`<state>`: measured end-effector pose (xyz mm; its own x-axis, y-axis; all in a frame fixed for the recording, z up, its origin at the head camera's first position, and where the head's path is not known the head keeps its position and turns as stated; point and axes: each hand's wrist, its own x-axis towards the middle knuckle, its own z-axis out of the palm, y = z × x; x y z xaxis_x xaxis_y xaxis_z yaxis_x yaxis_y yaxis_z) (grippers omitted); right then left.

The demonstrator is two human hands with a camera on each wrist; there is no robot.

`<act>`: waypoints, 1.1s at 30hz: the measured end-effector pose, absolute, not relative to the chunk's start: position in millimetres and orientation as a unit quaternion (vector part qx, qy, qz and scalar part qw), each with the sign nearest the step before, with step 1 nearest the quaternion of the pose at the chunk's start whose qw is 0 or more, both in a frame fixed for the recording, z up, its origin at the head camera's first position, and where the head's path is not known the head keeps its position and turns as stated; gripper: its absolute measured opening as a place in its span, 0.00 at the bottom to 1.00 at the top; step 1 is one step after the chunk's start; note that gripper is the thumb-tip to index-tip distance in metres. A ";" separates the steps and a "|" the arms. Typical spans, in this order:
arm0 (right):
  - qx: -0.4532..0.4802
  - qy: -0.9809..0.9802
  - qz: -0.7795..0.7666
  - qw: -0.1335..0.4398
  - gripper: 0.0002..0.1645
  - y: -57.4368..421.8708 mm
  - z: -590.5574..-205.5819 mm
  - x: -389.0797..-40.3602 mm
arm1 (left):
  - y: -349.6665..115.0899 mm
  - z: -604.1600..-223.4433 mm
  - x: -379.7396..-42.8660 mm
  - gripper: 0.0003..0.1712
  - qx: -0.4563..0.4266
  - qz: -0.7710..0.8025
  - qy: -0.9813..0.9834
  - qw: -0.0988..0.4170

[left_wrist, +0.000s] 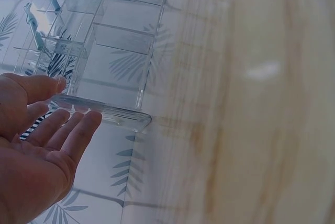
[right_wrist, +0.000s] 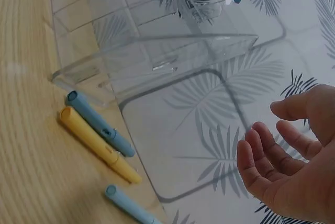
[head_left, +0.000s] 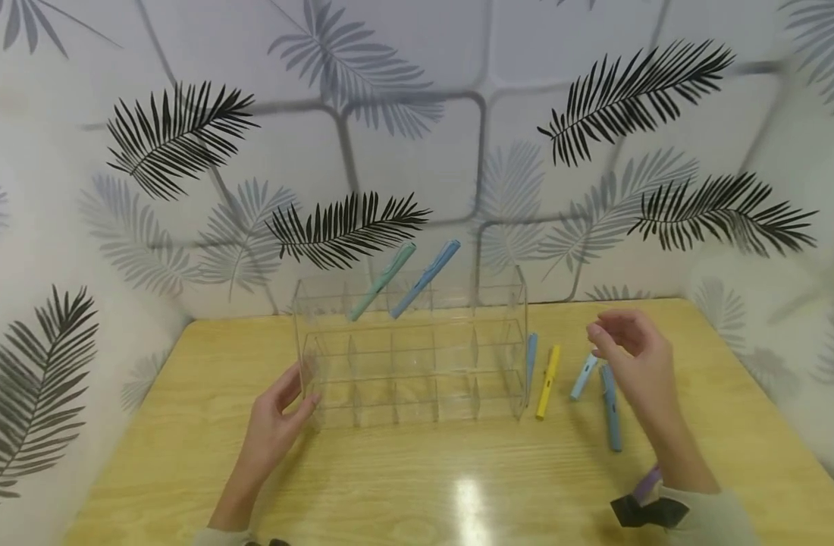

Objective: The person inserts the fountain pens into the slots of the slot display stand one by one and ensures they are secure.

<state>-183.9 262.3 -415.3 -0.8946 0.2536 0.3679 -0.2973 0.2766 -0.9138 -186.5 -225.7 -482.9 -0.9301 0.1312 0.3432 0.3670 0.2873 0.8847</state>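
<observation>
A clear plastic pen organizer (head_left: pixel 412 387) with rows of compartments stands on the table. At its left side wall is my left hand (head_left: pixel 280 417), thumb at the front edge and fingers along the outside, holding that wall. Two pens lean in the top row: a green pen (head_left: pixel 383 282) and a blue pen (head_left: pixel 425 279). My right hand (head_left: pixel 638 364) is raised to the right of the organizer, its fingers loosely bent and nothing in them. Below and beside it lie a yellow pen (head_left: pixel 548 383), a light blue pen (head_left: pixel 584 377) and a grey-blue pen (head_left: pixel 611 409).
Another blue pen (head_left: pixel 531 356) lies close along the organizer's right wall. The wooden table (head_left: pixel 390 485) meets a leaf-patterned backdrop (head_left: pixel 417 167) behind the organizer. A purple strip (head_left: pixel 647 483) and a black band show at the right wrist.
</observation>
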 end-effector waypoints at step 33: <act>-0.090 -0.883 0.454 0.072 0.33 346.1 -492.4 -177.9 | -224.0 -485.0 -184.1 0.32 -0.159 -0.564 -0.802 0.116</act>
